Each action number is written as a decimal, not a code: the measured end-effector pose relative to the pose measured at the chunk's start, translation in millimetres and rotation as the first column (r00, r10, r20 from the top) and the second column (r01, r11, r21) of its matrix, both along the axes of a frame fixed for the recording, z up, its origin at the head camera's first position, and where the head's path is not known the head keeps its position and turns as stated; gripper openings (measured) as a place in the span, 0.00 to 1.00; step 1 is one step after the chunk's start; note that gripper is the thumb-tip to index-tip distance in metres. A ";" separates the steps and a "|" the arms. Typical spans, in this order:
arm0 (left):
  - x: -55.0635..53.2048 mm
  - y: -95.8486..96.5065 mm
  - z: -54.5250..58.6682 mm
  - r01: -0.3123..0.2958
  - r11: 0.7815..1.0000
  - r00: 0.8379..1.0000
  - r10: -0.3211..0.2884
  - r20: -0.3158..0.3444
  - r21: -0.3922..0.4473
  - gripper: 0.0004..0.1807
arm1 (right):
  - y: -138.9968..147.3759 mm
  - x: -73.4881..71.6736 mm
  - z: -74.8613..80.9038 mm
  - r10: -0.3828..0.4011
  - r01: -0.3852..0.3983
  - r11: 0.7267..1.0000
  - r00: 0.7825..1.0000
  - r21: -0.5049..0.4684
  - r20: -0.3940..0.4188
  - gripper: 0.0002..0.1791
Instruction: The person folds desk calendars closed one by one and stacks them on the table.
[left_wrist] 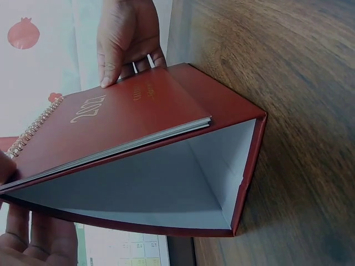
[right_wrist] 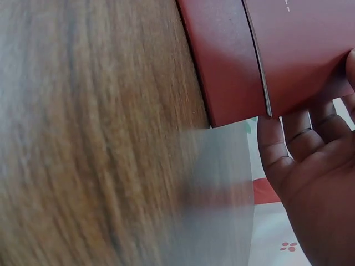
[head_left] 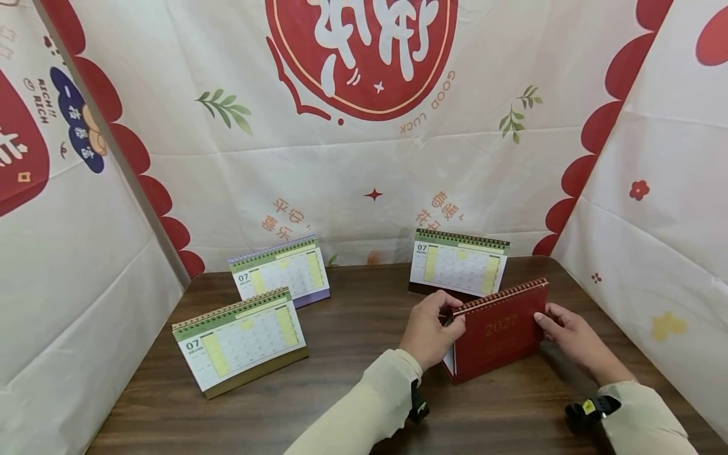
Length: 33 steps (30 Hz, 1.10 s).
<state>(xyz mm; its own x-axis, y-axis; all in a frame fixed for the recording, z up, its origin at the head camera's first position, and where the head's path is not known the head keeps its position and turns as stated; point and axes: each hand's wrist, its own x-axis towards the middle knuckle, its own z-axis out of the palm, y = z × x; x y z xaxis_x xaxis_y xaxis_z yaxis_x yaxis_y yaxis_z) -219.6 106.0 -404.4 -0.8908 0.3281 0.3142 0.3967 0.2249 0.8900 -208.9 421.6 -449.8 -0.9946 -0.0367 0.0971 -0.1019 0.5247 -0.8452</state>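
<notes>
A red desk calendar (head_left: 500, 341) marked 2027 stands upright on the table like a tent, its spiral binding along the top. My left hand (head_left: 428, 330) grips its upper left corner, thumb on the front cover and fingers behind. At the right edge, my right hand (head_left: 576, 339) holds the calendar between the thumb in front and fingers behind, as the right wrist view also shows. Seen from the left wrist, the hollow white inside of the stand (left_wrist: 138, 183) faces the camera, and the cover pages lie against its front panel.
Behind the red calendar stands an open calendar (head_left: 459, 262) with a dark base, showing page 07. Two more open at 07 stand at left: one with a purple base (head_left: 282, 273) behind, one with a tan base (head_left: 241, 341) in front. Printed cloth (head_left: 341, 158) walls the wooden table (head_left: 352, 379).
</notes>
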 end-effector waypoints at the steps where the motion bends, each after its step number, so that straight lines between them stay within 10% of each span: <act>1: 0.1 0.3 -0.5 0.000 1.000 1.000 0.000 0.001 -0.004 0.07 | -0.3 0.9 -0.1 -0.002 0.002 1.000 1.000 0.000 -0.004 0.23; 33: -1.5 -8.3 0.2 0.072 0.997 0.997 -0.072 -0.005 -0.019 0.04 | -8.3 7.5 2.5 -0.071 0.077 0.990 0.996 0.118 -0.055 0.22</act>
